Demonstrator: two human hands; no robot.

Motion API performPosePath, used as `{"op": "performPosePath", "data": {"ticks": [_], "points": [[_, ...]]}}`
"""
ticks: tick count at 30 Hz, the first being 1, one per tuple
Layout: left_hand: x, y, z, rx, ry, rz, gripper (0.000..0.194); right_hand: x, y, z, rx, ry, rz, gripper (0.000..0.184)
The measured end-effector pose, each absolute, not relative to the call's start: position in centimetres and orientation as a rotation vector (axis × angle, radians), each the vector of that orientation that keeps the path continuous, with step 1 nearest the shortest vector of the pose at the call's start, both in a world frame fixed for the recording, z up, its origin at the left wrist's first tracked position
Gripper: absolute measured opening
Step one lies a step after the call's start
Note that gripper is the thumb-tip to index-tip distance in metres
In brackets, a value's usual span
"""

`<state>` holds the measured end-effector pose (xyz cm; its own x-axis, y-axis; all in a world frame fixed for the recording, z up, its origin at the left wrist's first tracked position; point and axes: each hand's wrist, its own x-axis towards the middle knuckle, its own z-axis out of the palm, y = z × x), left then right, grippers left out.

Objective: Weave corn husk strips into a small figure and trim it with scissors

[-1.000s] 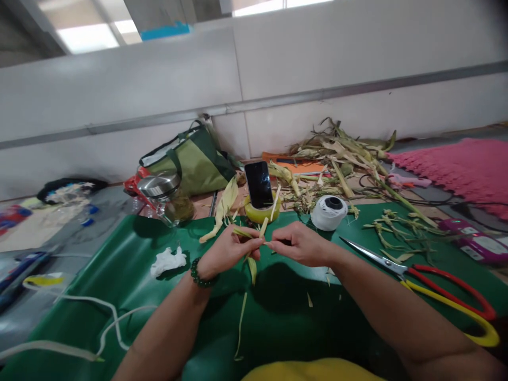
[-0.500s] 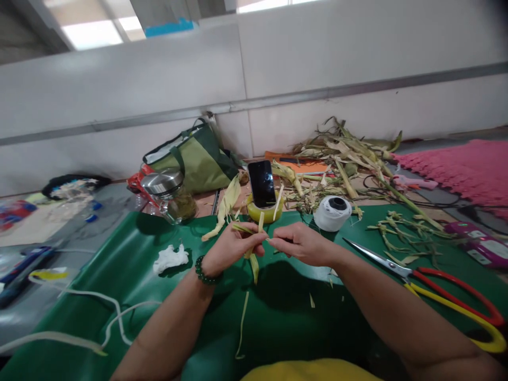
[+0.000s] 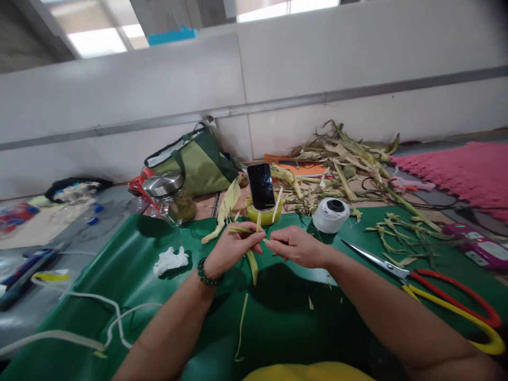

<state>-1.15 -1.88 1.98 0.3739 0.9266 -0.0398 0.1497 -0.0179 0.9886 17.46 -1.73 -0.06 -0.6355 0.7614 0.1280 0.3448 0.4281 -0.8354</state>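
Note:
In the middle of the head view, my left hand point(image 3: 237, 247), with a dark green bead bracelet point(image 3: 208, 272) at its wrist, is closed on several pale green corn husk strips point(image 3: 253, 267). One strip end stands up above the fingers and another hangs below them. My right hand point(image 3: 296, 246) is closed in a pinch just to the right, its fingertips close against the strips by the left hand. A thin pale end shows between the two hands; what else the right fingers hold is hidden. Under both hands lies a green mat point(image 3: 317, 338).
Long scissors point(image 3: 400, 272) with red and yellow handles lie right. Behind the hands are a phone point(image 3: 261, 186) on a yellow tape roll point(image 3: 264, 211), a white thread spool point(image 3: 330, 216) and a husk heap point(image 3: 345, 153). A lidded glass jar point(image 3: 170, 198) stands left, above crumpled white tissue point(image 3: 170, 261).
Both hands stay together at nearly the same spot, with only slight finger movement. The whole view has shifted a little.

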Motion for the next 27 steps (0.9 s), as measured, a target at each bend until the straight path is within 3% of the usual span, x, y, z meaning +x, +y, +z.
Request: {"op": "performPosePath", "data": {"ticks": [4, 12, 16, 19, 27], "points": [[-2.0, -1.2, 1.7, 1.521, 1.053, 0.72, 0.025, 18.4, -1.2, 0.2, -0.916, -2.318, 1.048, 0.04], [-1.6, -1.6, 0.9, 1.517, 0.916, 0.519, 0.026, 17.9, -0.9, -0.5, -0.814, -1.943, 0.858, 0.013], [-1.8, -1.3, 1.0, 1.325, 0.848, 0.74, 0.053, 18.0, -0.8, -0.4, -0.939, -1.629, 0.816, 0.015], [-1.4, -1.2, 0.5, 1.155, 0.757, 0.902, 0.064, 18.2, -0.9, -0.3, -0.948, -1.537, 0.755, 0.015], [1.1, -2.2, -0.8, 0.779, 0.797, 1.176, 0.052, 17.4, -1.6, -1.3, -0.7, -1.816, 0.113, 0.009]]}}
